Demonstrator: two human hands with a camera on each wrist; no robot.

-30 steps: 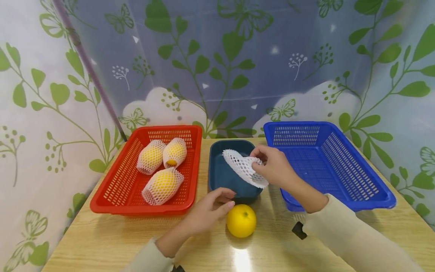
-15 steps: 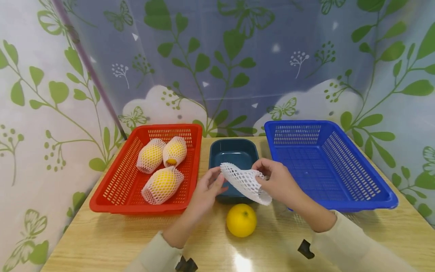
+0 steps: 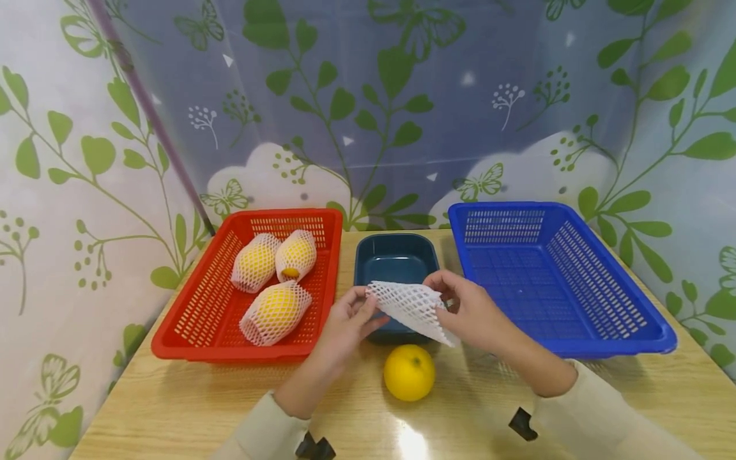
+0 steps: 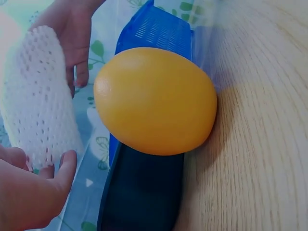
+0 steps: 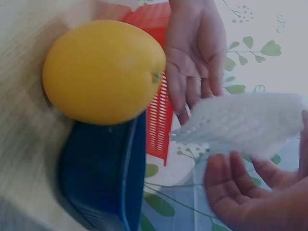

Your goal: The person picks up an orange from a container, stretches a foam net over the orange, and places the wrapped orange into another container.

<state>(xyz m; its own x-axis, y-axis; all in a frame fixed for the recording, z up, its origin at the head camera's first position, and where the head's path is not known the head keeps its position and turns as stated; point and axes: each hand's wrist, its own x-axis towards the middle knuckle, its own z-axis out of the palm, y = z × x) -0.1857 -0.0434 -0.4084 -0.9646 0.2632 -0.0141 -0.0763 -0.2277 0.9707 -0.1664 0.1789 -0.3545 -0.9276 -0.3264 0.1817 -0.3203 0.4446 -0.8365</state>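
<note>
A white foam fruit net [image 3: 409, 308] is stretched flat between my two hands, above the front of the dark teal bin [image 3: 397, 267]. My left hand [image 3: 349, 322] pinches its left end between thumb and fingers. Its right end is held by my right hand [image 3: 473, 314], whose fingertips are partly hidden in the head view. Just below the net, a bare round yellow fruit [image 3: 409, 373] with a small greenish stem mark sits on the table in front of the bin. Neither hand touches the fruit.
On the left stands a red basket [image 3: 241, 353] with three yellow fruits in foam nets, one being the front fruit [image 3: 277, 310]. A blue basket [image 3: 506, 275] stands on the right. A patterned curtain [image 3: 368, 115] hangs behind the wooden table [image 3: 190, 409].
My left hand has risen from beside the yellow fruit and taken the net's left end. The net, first held by my right hand alone over the bin, has come lower and turned flatter.
</note>
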